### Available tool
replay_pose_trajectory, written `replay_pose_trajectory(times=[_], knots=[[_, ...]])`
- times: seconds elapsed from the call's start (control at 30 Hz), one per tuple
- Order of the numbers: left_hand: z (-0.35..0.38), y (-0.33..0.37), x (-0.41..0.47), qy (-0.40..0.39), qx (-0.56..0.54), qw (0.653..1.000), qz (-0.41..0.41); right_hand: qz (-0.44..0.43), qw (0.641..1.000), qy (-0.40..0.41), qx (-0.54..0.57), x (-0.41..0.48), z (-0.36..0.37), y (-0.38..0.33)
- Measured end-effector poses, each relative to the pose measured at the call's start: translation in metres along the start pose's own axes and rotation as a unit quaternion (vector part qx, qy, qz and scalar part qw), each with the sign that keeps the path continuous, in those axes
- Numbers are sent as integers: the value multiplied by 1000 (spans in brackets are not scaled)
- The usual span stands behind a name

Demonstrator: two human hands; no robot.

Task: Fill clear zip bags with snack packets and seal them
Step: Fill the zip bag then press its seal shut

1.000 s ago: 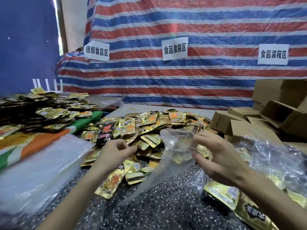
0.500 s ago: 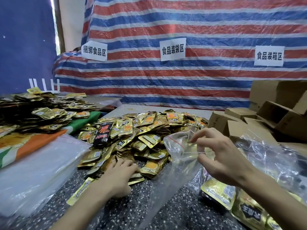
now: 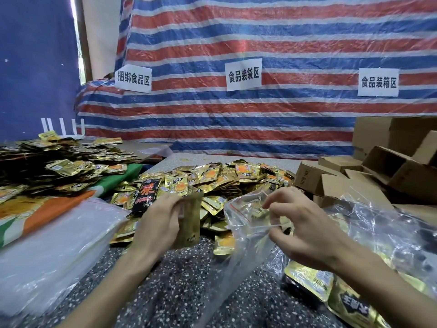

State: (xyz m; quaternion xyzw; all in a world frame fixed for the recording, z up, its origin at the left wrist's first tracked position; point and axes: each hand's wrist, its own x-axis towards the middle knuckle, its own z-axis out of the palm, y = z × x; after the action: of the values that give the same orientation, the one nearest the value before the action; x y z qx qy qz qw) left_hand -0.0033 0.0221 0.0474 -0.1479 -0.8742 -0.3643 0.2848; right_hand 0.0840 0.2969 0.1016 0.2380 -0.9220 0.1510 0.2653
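1. My left hand (image 3: pixel 158 223) is curled around a few gold packets (image 3: pixel 190 216). I hold them standing up, just above the middle of the table (image 3: pixel 177 292). They look blurry, so I cannot count them.
2. My right hand (image 3: pixel 305 230) pinches the top rim of a clear zip bag (image 3: pixel 246 223). My thumb and fingers are bent on the thin plastic.
3. The clear zip bag has a red line by its mouth. The mouth faces my left hand. The rest of the bag hangs down toward the near edge of the table.
4. I see gold through the bag. I cannot tell if it is inside the bag or behind it.
5. The gold packets are near the bag's mouth but not touching it.
6. A big pile of snack packets (image 3: pixel 224 181) lies in the middle of the table, just behind both my hands. Most are gold. One black and red packet (image 3: pixel 146 192) lies on the left side of the pile.
7. A second pile (image 3: pixel 59 166) sits by the left edge, on a green and orange sheet (image 3: pixel 47 209).
8. A stack of flat clear bags (image 3: pixel 54 245) lies at the near left corner.
9. Brown boxes (image 3: pixel 390 171) are heaped at the far right corner.
10. Filled bags (image 3: pixel 383 235) with gold packets inside lie by the right edge, under my right arm.
11. A red, white and blue striped sheet (image 3: pixel 283 43) hangs behind the far edge. Three white signs (image 3: pixel 243 76) are stuck on it.
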Motion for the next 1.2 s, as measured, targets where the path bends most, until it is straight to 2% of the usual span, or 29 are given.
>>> replay_pose_trajectory(times=[0.1, 0.2, 0.3, 0.37, 0.53, 0.67, 0.87, 0.97, 1.13, 1.2], knots=[[-23, 26, 10, 101, -82, 992, 4, -4, 1000, 3, 4, 2, 2, -5], [-42, 55, 16, 157, -134, 978, -2, -9, 1000, -11, 6, 4, 4, -11], [-51, 83, 18, 159, -229, 960, -19, -17, 999, -30, -3, 5, 9, -17], [-50, 100, 17, 152, -234, 960, -2, -26, 999, -29, 2, 6, 13, -22], [-33, 116, 13, 96, -158, 982, 42, -44, 999, -6, 11, 7, 14, -30], [-31, 107, 13, 61, -107, 992, 26, -12, 995, 85, 48, 5, 7, -25], [-28, 105, 8, -119, -52, 992, -6, -49, 983, 162, 71, 10, 2, -30], [-31, 105, 9, -186, -92, 977, -44, -57, 982, 167, 70, 11, 2, -32], [-43, 103, 18, -194, -154, 967, -51, -42, 980, 193, 33, 11, -4, -28], [-46, 97, 22, -183, -209, 959, -55, -31, 980, 193, 23, 10, -8, -29]])
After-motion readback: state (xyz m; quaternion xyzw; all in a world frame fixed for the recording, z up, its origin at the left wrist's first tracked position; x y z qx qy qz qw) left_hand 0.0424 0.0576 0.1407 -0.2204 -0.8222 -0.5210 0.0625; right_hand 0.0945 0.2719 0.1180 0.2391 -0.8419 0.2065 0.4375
